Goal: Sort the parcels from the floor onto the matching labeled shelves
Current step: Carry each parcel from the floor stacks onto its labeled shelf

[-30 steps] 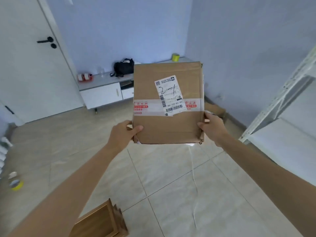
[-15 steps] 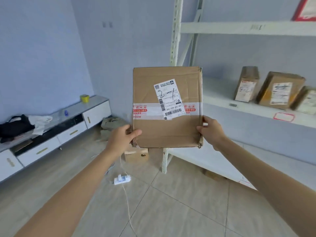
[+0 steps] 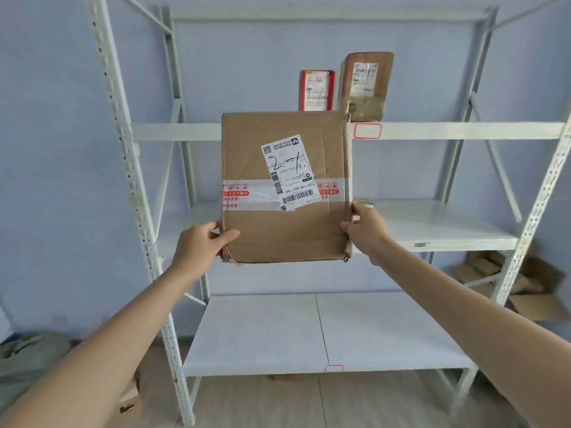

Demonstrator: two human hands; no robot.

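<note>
- I'm in a plain room used as a parcel store.
- A white metal rack (image 3: 309, 131) stands before me against a bare blue wall (image 3: 55, 149).
- Taped parcels (image 3: 366, 84) sit on its top shelf, over a red-edged label (image 3: 367, 131).
- Flattened cardboard (image 3: 531, 291) lies on the floor.

One head-worn wide-angle view looks forward, level to slightly downward, squarely at a white shelving rack (image 3: 309, 332) close in front. Both forearms reach in from 7 and 5 o'clock, and a cardboard parcel (image 3: 287, 186) is held near the lens at frame centre.
</note>
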